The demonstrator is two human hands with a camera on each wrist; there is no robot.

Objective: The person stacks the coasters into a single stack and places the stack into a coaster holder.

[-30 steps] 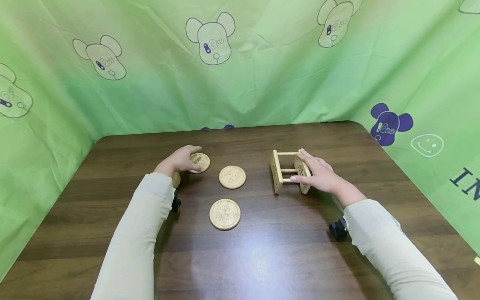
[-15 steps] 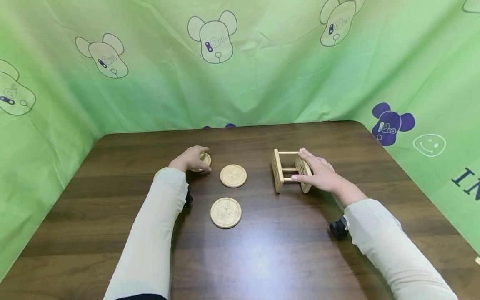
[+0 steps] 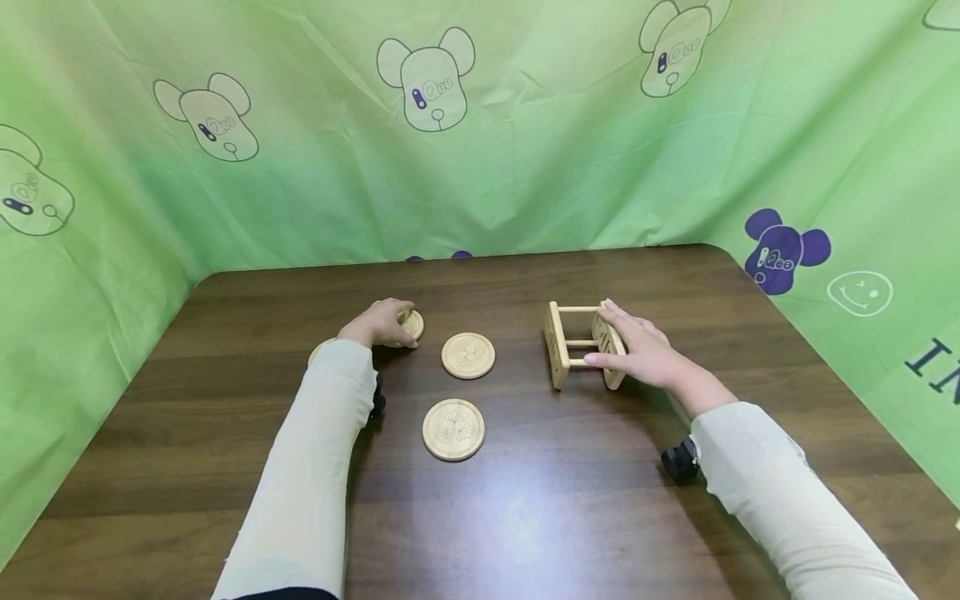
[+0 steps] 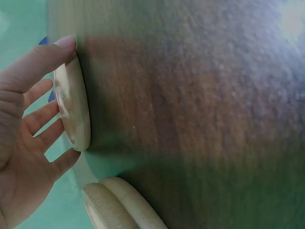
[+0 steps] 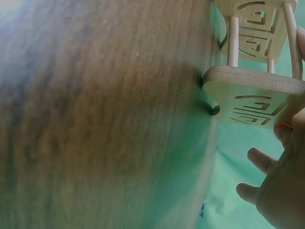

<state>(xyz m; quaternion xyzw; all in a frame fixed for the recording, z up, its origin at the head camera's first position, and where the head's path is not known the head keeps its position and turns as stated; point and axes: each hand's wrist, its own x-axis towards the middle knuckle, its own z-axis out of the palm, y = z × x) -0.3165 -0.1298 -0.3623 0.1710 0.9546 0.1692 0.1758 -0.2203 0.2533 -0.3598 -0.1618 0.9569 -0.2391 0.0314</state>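
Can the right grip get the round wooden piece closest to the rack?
Probably not straight away: the right grip holds the wooden rack, which stands between it and the round wooden piece. It would likely need to let go and reach around.

Brown wood-grain table [image 3: 150,467], corners rounded at far side; glare [image 3: 521,521] on near half. Creased green cloth [image 3: 525,175] behind and at both sides. Printed on it: outlined bear heads [image 3: 433,96]; at right, purple bear [image 3: 776,258], winking face [image 3: 860,293], dark letters [image 3: 930,357] cut by frame edge.
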